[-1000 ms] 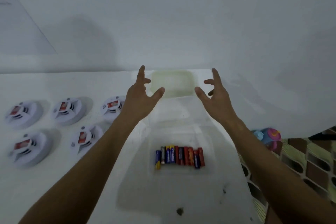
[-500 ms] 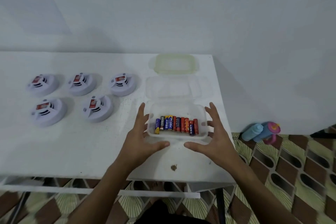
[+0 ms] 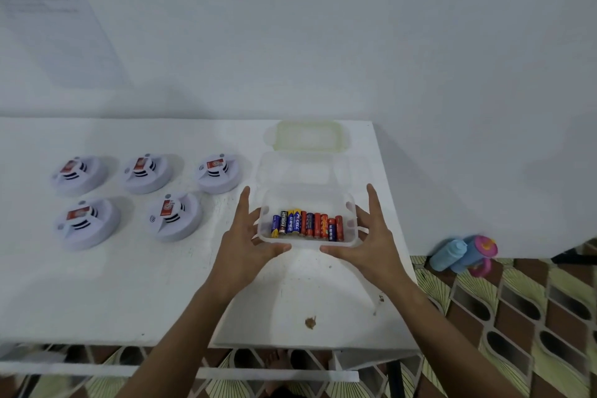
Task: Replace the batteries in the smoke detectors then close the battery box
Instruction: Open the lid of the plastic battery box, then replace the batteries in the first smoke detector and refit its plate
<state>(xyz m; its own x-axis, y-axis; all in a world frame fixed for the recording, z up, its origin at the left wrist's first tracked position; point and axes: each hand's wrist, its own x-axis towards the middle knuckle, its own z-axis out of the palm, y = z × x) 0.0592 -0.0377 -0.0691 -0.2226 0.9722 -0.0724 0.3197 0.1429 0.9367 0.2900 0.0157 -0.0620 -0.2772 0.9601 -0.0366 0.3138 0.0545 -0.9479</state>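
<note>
On the right part of the white bench point(image 3: 97, 284) stands a clear battery box point(image 3: 308, 200), open-topped, with a row of batteries point(image 3: 307, 225) lying side by side in its near half. The left hand point(image 3: 248, 245) holds the box's left side, fingers point(image 3: 244, 203) straight up along the wall and thumb under the near edge. The right hand point(image 3: 368, 242) mirrors it on the right side, fingers spread and thumb along the near rim. A pale green lid point(image 3: 307, 136) lies at the far edge, just behind a second clear container point(image 3: 297, 170). Five white smoke detectors point(image 3: 174, 216) sit in two rows on the left, well apart from the box. Two bottles point(image 3: 462, 252) lie on the patterned floor at right.
</note>
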